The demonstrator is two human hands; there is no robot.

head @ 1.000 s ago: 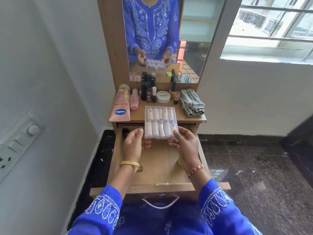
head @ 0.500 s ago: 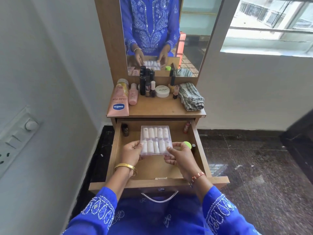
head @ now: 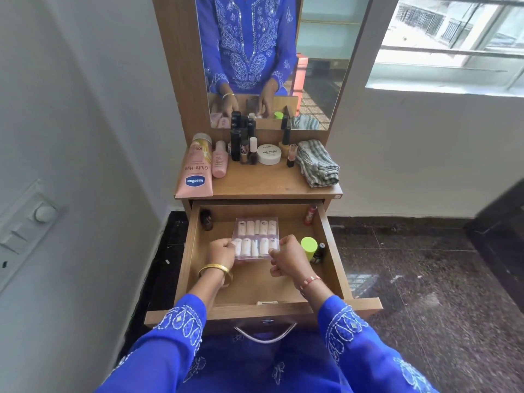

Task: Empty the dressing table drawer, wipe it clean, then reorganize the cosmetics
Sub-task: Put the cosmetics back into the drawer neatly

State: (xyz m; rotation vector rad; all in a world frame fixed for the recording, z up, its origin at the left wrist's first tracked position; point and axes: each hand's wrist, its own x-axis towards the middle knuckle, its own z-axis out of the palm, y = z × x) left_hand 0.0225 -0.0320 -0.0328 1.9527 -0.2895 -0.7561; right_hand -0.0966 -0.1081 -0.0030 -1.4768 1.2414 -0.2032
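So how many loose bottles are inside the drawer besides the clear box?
4: dark bottle back left, red bottle back right, green-capped bottle and small black-capped bottle at right. Hands may hide more.

Left hand (head: 224, 249), right hand (head: 286, 258): curled, gripping.

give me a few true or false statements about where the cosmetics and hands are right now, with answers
1. Both hands hold the clear box of white tubes inside the open drawer. True: the left hand and right hand grip its near corners.
2. The pink Vaseline tube lies in the drawer. False: it lies on the tabletop, at the left.
3. The folded striped cloth sits on the tabletop's right side. True.
4. The green-capped bottle stands at the drawer's left wall. False: it stands near the right wall.
5. The white round jar is in the drawer. False: it is on the tabletop.
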